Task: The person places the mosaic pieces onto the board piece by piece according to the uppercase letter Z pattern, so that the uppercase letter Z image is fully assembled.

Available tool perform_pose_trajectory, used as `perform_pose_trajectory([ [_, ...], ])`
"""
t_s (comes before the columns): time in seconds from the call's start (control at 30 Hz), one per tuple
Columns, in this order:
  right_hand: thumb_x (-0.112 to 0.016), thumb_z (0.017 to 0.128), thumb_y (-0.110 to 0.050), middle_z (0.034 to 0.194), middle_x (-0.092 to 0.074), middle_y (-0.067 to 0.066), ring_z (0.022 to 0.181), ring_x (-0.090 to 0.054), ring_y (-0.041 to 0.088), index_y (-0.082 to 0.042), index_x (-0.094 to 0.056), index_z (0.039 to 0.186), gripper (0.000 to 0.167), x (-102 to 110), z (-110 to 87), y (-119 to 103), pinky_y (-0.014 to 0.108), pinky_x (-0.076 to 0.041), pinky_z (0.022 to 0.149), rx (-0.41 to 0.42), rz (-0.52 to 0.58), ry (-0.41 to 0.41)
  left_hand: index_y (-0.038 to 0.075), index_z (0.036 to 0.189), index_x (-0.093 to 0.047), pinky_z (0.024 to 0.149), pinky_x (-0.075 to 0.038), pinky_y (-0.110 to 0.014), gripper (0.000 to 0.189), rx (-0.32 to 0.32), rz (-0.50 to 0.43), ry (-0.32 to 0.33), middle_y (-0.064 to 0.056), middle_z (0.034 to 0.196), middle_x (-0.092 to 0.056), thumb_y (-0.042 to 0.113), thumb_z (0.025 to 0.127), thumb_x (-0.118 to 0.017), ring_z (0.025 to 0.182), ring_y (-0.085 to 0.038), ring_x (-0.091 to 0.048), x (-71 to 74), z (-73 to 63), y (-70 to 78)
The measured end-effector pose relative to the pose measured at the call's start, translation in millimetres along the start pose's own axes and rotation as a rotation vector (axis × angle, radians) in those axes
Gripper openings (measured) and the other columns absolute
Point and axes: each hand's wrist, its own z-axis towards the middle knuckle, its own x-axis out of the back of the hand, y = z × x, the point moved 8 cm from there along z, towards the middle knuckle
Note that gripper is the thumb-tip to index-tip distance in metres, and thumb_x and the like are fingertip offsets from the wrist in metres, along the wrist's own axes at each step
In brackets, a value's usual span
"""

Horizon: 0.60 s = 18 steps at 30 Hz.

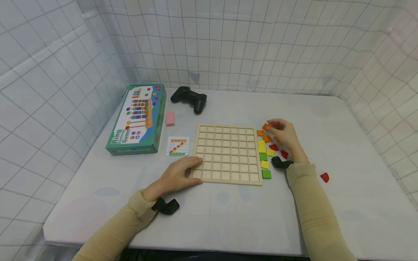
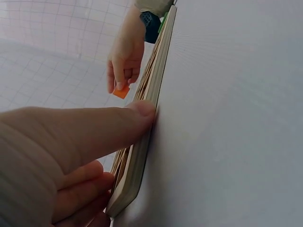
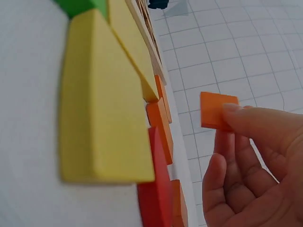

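A square wooden grid board (image 1: 225, 154) lies flat on the table. My left hand (image 1: 179, 173) holds its near left corner, thumb along the near edge and fingers at the left side; the thumb (image 2: 109, 127) shows large in the left wrist view. Raised a little over the loose pieces beyond the board's right edge, my right hand (image 1: 285, 135) pinches an orange square tile (image 3: 213, 111) between thumb and fingers. Beneath it lie more orange tiles (image 1: 260, 133), yellow tiles (image 3: 106, 104), green tiles (image 1: 266, 174) and red quarter-round pieces (image 1: 284, 154).
Left of the board lies a pattern card (image 1: 177, 146) with a coloured zigzag on a grid. Behind it are a pink block (image 1: 170, 119), a green game box (image 1: 137, 119) and a black game controller (image 1: 189, 98). One red piece (image 1: 324, 177) lies apart, right of my right sleeve.
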Motion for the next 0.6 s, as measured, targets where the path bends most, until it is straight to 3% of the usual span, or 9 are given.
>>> perform_pose_trajectory([
  [0.13, -0.067, 0.088, -0.030, 0.110, -0.062, 0.006, 0.094, -0.054, 0.016, -0.006, -0.061, 0.121, 0.041, 4, -1.3, -11, 0.021, -0.046, 0.077, 0.003, 0.055, 0.042, -0.001, 0.128, -0.057, 0.104, -0.039, -0.040, 0.067, -0.002, -0.001, 0.011, -0.014, 0.127, -0.057, 0.032, 0.074, -0.080, 0.121, -0.028, -0.050, 0.7, -0.9, 0.7],
  [0.27, -0.067, 0.088, -0.028, 0.113, -0.061, 0.006, 0.100, -0.053, 0.017, -0.005, -0.060, 0.122, 0.042, 3, -3.0, -22, 0.028, -0.045, 0.087, -0.012, 0.119, 0.034, 0.000, 0.127, -0.057, 0.104, -0.039, -0.040, 0.067, 0.010, -0.004, 0.013, -0.013, 0.127, -0.057, 0.033, 0.074, -0.080, 0.121, -0.027, -0.050, 0.0, -1.2, -0.8],
  [0.43, -0.067, 0.089, -0.027, 0.121, -0.057, 0.011, 0.110, -0.053, 0.024, -0.003, -0.056, 0.127, 0.046, -13, -0.6, -40, 0.040, -0.041, 0.101, -0.039, 0.206, -0.050, 0.000, 0.127, -0.058, 0.104, -0.039, -0.040, 0.067, 0.013, -0.008, 0.012, -0.012, 0.127, -0.058, 0.033, 0.074, -0.080, 0.121, -0.027, -0.050, 0.4, -1.1, -0.8],
  [0.6, -0.066, 0.089, -0.023, 0.124, -0.056, 0.012, 0.110, -0.054, 0.025, -0.001, -0.055, 0.128, 0.046, -43, 8.1, -62, 0.039, -0.044, 0.100, -0.010, 0.256, -0.162, 0.000, 0.127, -0.058, 0.104, -0.039, -0.040, 0.067, 0.022, -0.016, 0.008, -0.012, 0.127, -0.057, 0.034, 0.074, -0.080, 0.121, -0.027, -0.049, 0.4, -0.9, -1.7],
])
